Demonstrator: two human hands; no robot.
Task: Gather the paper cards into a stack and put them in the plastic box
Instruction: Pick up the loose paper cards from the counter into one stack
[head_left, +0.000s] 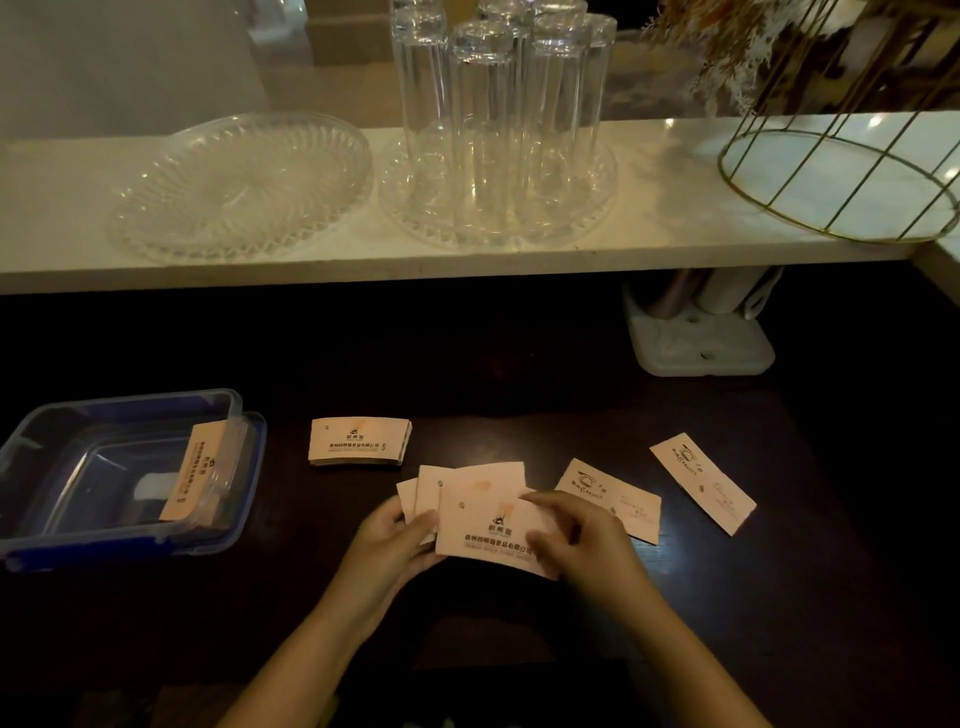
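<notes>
Pale pink printed paper cards lie on a dark table. My left hand (395, 540) and my right hand (576, 540) both grip a fanned bunch of cards (480, 512) just above the table. A neat stack of cards (359, 441) rests behind them to the left. Two single cards lie to the right, one near (613, 496) and one farther out (702, 483). The clear plastic box (62, 426) with blue rim stands at the left, with cards (193, 478) leaning against its right inner wall.
A white shelf (363, 260) runs across the back with a glass plate (239, 187), several upturned glasses (498, 130) on a second plate, and a gold wire basket (841, 176). A white plastic holder (701, 332) stands under the shelf at the right.
</notes>
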